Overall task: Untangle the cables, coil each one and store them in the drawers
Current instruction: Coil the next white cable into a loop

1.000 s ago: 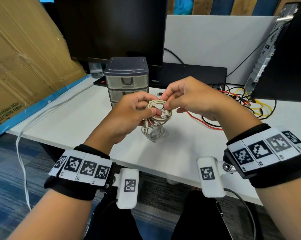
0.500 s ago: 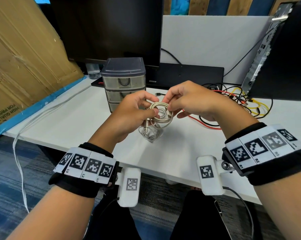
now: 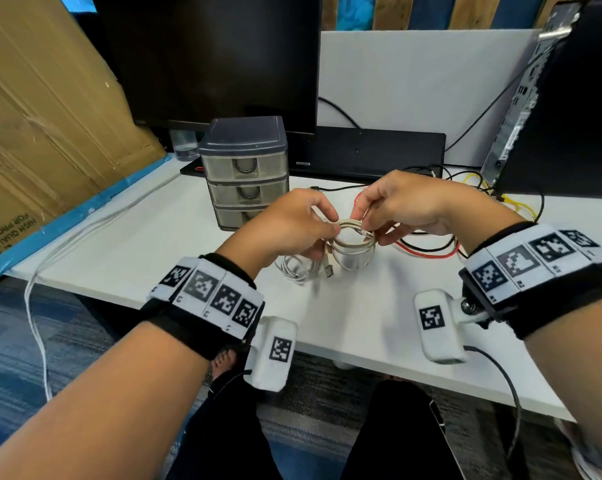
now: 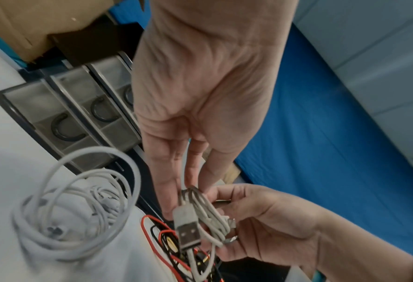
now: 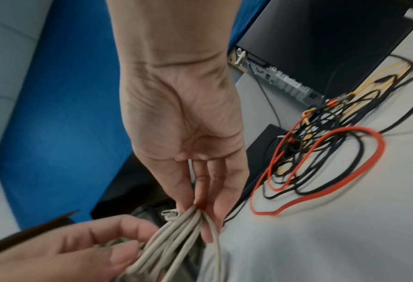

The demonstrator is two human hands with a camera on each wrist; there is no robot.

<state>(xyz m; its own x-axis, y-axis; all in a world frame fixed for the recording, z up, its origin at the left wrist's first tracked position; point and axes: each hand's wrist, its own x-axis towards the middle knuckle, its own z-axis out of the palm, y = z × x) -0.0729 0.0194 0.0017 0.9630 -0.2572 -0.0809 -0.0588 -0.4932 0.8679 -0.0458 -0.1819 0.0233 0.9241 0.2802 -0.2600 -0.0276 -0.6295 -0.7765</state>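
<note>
A beige USB cable (image 3: 353,237), wound into a small coil, hangs just above the white table (image 3: 154,244). My left hand (image 3: 330,233) pinches its left side, and the USB plug (image 4: 187,232) dangles below the fingers (image 4: 169,190). My right hand (image 3: 365,230) pinches the bundled strands (image 5: 176,234) on the right side. A loose white cable (image 3: 296,268) lies on the table under my left hand. The grey three-drawer unit (image 3: 245,168) stands behind, all drawers closed.
A tangle of red, black and yellow cables (image 3: 431,245) spreads to the right, toward a black computer case (image 3: 569,116). A monitor (image 3: 209,57) stands behind the drawers. Cardboard (image 3: 43,116) leans at the left. A white cord (image 3: 36,306) hangs off the table's left edge.
Both hands have carried the beige coil a little to the right and lower, closer to the table. Both still hold the coil.
</note>
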